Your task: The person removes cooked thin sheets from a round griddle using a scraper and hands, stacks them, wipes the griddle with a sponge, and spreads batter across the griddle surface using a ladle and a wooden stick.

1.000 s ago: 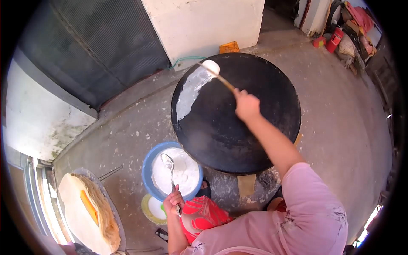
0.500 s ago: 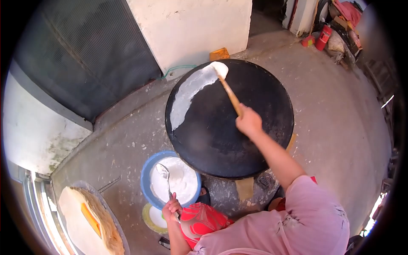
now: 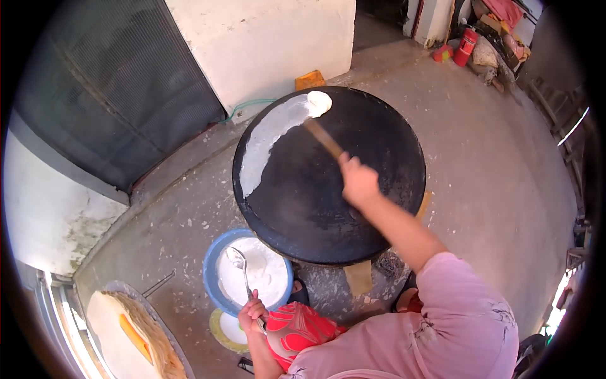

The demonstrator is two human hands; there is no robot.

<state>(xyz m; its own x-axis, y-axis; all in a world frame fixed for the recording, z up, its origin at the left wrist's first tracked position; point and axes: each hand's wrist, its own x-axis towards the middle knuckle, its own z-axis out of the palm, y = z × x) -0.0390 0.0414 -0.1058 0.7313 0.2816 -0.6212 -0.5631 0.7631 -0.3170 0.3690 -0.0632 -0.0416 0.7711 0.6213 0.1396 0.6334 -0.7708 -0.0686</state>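
My right hand [image 3: 360, 180] is closed round the handle of a wooden spreader [image 3: 324, 138] over the large round black griddle [image 3: 360, 221]. A curved strip of white batter [image 3: 268, 139] lies along the griddle's upper left edge, with a thick white lump [image 3: 319, 103] at its upper end. The spreader's tip is close to the strip, below the lump. My left hand [image 3: 253, 314] is closed round the handle of a metal spoon [image 3: 237, 258], whose bowl is over the white batter [image 3: 262, 271] in the blue basin [image 3: 211, 278].
A stack of thin flatbreads [image 3: 117, 335] with an orange-yellow strip [image 3: 134, 338] on it is at the lower left. Beside the basin sits a green-rimmed bowl [image 3: 220, 333]. An orange container [image 3: 310, 79] stands behind the griddle, near the wall. A red cylinder [image 3: 465, 47] stands farther back.
The batter strip now reaches farther round the griddle's upper edge. The spreader has moved from the lump down to just below it. My left hand still holds the spoon over the basin.
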